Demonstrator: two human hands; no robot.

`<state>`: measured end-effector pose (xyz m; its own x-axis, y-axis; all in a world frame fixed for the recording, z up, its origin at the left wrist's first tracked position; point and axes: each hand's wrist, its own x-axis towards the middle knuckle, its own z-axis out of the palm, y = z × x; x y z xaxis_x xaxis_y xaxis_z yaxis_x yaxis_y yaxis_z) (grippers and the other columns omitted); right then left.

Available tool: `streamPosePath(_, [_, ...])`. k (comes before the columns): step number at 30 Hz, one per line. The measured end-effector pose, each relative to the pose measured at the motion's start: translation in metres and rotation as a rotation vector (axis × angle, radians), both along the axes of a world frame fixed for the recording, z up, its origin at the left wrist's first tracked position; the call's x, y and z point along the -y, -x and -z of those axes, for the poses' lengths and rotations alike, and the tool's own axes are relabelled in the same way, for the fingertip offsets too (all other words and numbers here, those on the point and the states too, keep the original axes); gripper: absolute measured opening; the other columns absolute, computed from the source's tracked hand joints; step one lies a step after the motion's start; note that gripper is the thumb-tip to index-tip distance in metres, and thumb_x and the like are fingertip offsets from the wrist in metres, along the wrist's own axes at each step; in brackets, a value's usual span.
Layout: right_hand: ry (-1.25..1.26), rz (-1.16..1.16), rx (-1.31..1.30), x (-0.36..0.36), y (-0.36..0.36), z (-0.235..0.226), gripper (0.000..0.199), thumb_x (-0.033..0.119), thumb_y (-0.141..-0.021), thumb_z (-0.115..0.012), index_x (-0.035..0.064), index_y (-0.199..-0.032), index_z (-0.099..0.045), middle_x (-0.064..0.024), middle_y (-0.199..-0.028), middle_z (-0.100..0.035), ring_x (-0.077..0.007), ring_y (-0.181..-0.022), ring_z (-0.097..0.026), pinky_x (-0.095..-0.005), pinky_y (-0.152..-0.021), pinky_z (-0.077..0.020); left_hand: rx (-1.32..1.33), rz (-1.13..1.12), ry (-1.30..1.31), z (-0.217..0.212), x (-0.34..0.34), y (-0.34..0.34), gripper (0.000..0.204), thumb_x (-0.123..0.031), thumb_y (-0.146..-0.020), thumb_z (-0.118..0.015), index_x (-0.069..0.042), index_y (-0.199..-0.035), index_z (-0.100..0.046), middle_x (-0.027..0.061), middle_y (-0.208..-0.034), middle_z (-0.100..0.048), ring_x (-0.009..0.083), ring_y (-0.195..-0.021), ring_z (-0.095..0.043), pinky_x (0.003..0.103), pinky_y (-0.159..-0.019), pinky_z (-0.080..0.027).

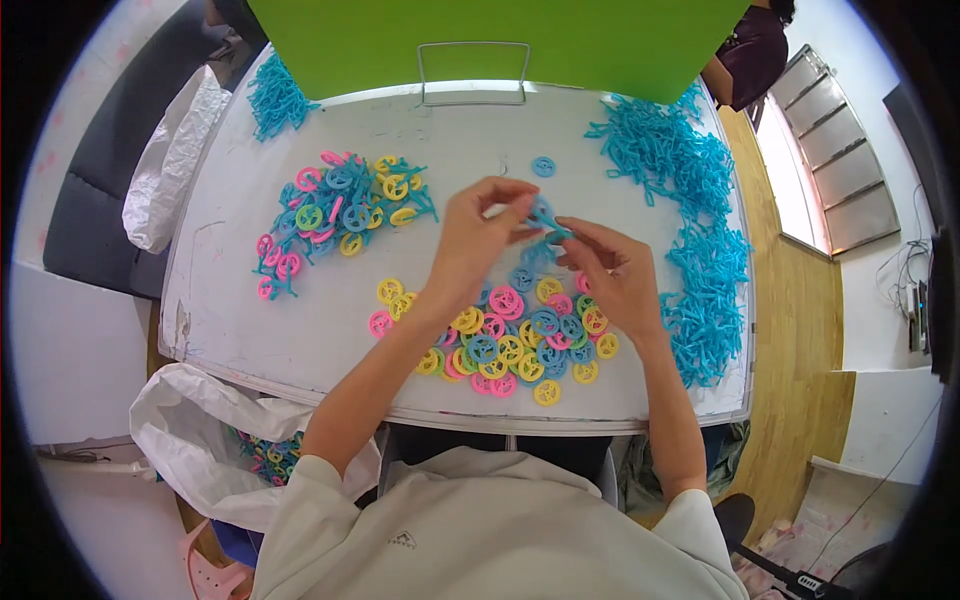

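Over the middle of the white table, my two hands meet at one small piece. My left hand (478,232) pinches a light blue plastic wheel (541,210) between thumb and fingertips. Against its lower side, my right hand (613,272) pinches a teal plastic stem (558,236), its fingers partly covering it. The wheel and stem look to be touching; whether they are joined I cannot tell. Below my hands spreads a pile of loose ringed wheels (510,350) in pink, yellow, blue and green. One blue wheel (543,167) lies apart, beyond my hands.
Teal stems (710,300) are heaped along the table's right side, with more stems (277,98) far left. Wheels with stems (338,212) form a left pile. A green panel (480,40) stands behind. A white sack (185,420) holds similar pieces. Another person (752,60) is far right.
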<state>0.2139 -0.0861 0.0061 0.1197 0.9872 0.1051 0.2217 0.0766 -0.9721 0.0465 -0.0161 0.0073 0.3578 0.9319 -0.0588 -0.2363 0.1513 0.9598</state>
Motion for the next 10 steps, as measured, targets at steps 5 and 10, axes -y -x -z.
streamPosePath(5, [-0.112,0.28,0.341,-0.005,-0.059,-0.006,0.025,0.008,-0.091,-0.06,0.0021,-0.115,-0.063,-0.0113,-0.097,-0.07,-0.0155,-0.086,-0.067,-0.0303,-0.076,-0.0529,-0.44,-0.433,-0.447,-0.012,-0.036,0.045,0.013,-0.007,-0.093,-0.054,-0.004,-0.098,-0.066,0.0065,-0.097,-0.065,0.0153,-0.076,-0.063,0.031,-0.064,-0.05])
streamPosePath(10, [0.262,0.445,0.997,0.011,-0.111,0.003,0.039,0.023,-0.082,-0.072,0.0096,-0.118,-0.063,-0.0151,-0.107,-0.068,-0.0266,-0.101,-0.065,-0.0408,-0.091,-0.0481,-1.027,-0.786,-0.77,-0.017,-0.054,0.085,0.012,-0.009,-0.091,-0.056,-0.009,-0.095,-0.067,0.0095,-0.104,-0.066,0.0204,-0.086,-0.063,0.036,-0.075,-0.048])
